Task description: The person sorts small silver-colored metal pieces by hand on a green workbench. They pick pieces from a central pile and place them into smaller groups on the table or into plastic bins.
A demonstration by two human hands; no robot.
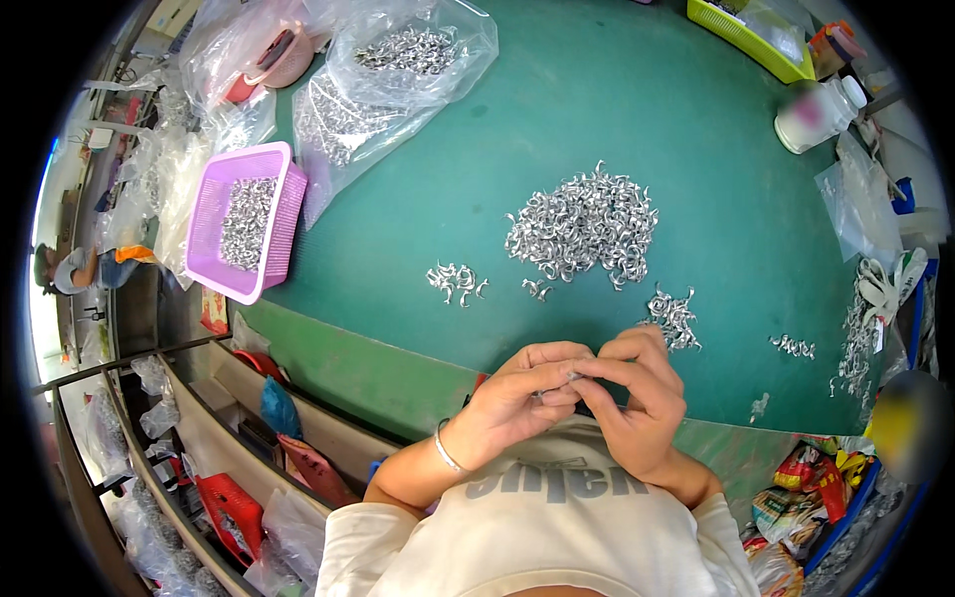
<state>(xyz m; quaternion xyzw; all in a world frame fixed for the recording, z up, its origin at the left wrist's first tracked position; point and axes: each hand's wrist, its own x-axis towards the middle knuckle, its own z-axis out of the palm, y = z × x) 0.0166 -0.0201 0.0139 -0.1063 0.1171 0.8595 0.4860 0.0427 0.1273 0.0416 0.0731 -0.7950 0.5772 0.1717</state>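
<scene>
My left hand (512, 398) and my right hand (642, 398) meet close to my chest, at the near edge of the green table (617, 119). Their fingertips pinch one small silver metal piece (572, 376) between them. A thin bracelet circles my left wrist. A big heap of the same silver pieces (587, 224) lies on the table ahead. Smaller clusters lie to its left (456, 282) and just beyond my right hand (674, 316).
A pink basket (288, 214) with silver pieces stands at the left. Clear plastic bags (408, 50) of pieces lie at the back left. A yellow-green tray (736, 35) and a white bottle (816, 114) stand at the back right. Shelves with bags run along the lower left.
</scene>
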